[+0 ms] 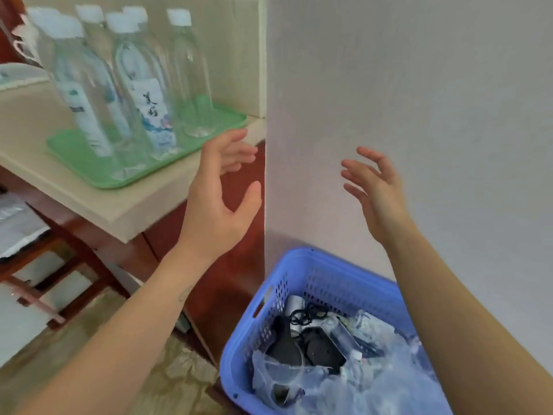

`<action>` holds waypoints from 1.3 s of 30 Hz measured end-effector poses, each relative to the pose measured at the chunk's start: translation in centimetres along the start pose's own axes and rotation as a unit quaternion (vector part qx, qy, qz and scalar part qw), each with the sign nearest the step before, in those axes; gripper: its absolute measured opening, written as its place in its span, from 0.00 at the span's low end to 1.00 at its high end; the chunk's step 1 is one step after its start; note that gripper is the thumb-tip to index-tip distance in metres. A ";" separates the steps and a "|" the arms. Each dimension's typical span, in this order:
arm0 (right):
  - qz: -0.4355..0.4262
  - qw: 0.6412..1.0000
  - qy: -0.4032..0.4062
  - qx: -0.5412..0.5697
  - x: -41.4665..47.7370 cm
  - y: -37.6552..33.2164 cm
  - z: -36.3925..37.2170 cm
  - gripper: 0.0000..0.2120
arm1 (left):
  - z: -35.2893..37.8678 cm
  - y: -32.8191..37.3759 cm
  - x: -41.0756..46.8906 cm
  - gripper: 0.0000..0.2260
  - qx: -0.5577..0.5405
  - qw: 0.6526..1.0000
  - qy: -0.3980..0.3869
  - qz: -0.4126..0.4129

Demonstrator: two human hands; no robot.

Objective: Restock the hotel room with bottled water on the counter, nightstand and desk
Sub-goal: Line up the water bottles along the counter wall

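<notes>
Several clear water bottles (134, 82) with white caps stand on a green tray (74, 158) on the cream counter (119, 205) at the upper left. My left hand (218, 193) hovers in front of the counter's right end, just right of the tray, fingers spread and holding nothing. My right hand (374, 187) is raised before the white wall, fingers loosely spread, also holding nothing. A blue plastic basket (314, 265) on the floor below my hands holds crumpled plastic, bottles and dark items.
A white wall corner (266, 175) runs down between my hands. Red-brown cabinet fronts (233, 280) sit under the counter. A wooden rack (45, 265) with white linen stands at the left. White cups (24, 40) sit behind the bottles.
</notes>
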State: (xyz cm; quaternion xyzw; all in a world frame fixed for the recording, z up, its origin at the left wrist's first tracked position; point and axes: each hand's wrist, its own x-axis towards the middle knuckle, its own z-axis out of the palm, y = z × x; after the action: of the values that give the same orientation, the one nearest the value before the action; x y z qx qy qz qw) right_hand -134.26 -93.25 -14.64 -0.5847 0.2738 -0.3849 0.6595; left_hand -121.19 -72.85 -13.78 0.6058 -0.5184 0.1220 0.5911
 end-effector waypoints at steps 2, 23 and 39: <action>0.018 1.000 0.011 -0.007 -0.8 1.4 -1.9 0.14 | 2.3 -1.1 -1.6 0.23 -0.014 0.999 -0.034 -0.035; 0.370 0.909 0.021 -0.192 -7.3 26.0 -14.7 0.18 | 22.1 -14.6 -23.5 0.33 -0.008 0.815 -0.491 -0.308; 0.503 0.807 -0.054 -0.306 -9.4 37.1 -18.9 0.29 | 33.5 -22.5 -28.0 0.28 0.212 0.644 -0.735 -0.015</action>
State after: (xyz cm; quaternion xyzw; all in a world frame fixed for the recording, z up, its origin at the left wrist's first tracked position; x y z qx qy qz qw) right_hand -147.86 -95.34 -55.09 -0.5568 0.5968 0.1364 0.5614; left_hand -131.47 -92.84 -57.41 0.6131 -0.7332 -0.2654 -0.1270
